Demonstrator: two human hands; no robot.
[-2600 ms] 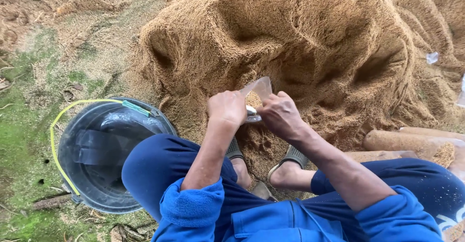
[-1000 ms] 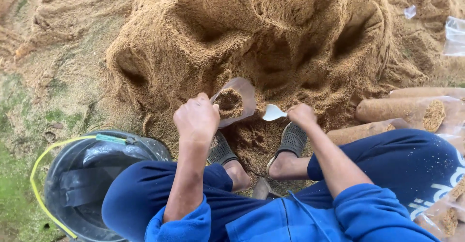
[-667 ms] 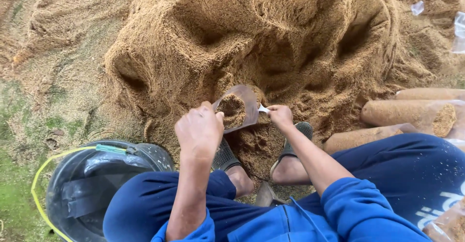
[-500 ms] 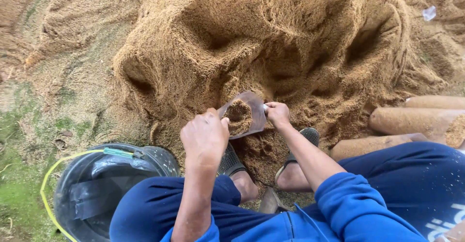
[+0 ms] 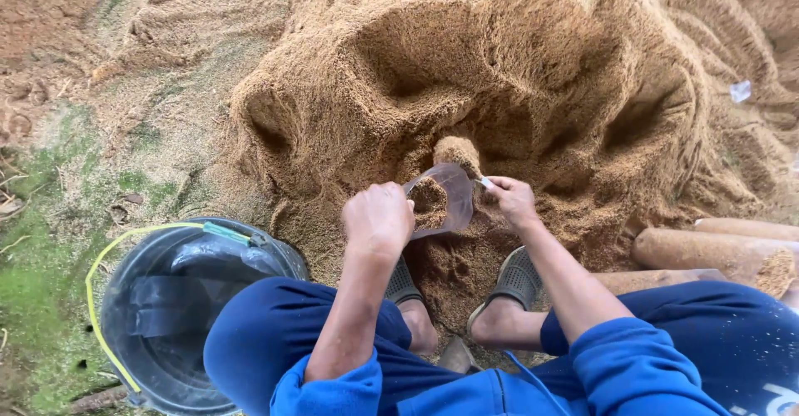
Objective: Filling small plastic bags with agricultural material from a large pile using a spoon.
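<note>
I squat in front of a big heap of brown sawdust-like fibre (image 5: 516,75). My left hand (image 5: 379,216) grips the rim of a small clear plastic bag (image 5: 441,204), which is partly filled with the brown stuff and has its mouth facing the heap. My right hand (image 5: 512,200) pinches a small white-handled scoop (image 5: 484,182) at the bag's far rim. A lump of fibre (image 5: 459,153) sits on the scoop just above the bag's mouth. My feet in grey sandals (image 5: 516,279) stand just below the bag.
A black bucket (image 5: 166,299) with a yellow-green handle stands at my left knee on mossy ground. Several filled tube-shaped bags (image 5: 716,250) lie at the right. A scrap of clear plastic (image 5: 739,91) lies on the heap at the far right.
My right hand came back from the right to the bag's rim with a scoop of fibre. The bag stayed in my left hand and now holds more fibre.
</note>
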